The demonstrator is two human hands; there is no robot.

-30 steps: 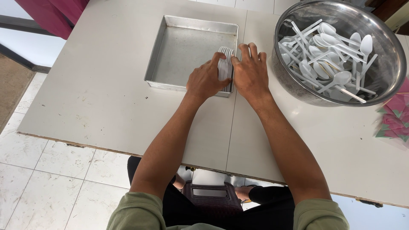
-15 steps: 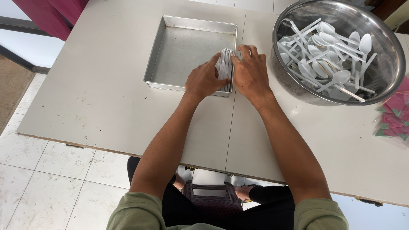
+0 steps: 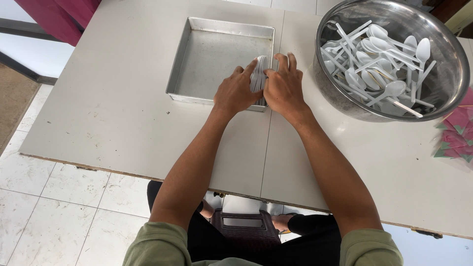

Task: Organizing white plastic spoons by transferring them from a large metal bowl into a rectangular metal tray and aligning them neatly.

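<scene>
A stack of white plastic spoons (image 3: 258,79) stands on edge against the right wall of a square metal tray (image 3: 207,54). My left hand (image 3: 235,91) presses the stack from its left side. From the right, my right hand (image 3: 283,84) presses it, with its fingers reaching over the tray's rim. Both hands squeeze the stack between them. Most of the stack is hidden by my fingers.
A large round metal bowl (image 3: 446,74) holding several loose white plastic spoons (image 3: 379,54) stands to the right of the tray. Pink and green paper pieces (image 3: 456,138) lie at the right table edge. The white table (image 3: 98,108) ends near me above a tiled floor.
My hands have drawn closer together around the spoon stack, and the stack now stands tighter and more upright against the tray's right wall.
</scene>
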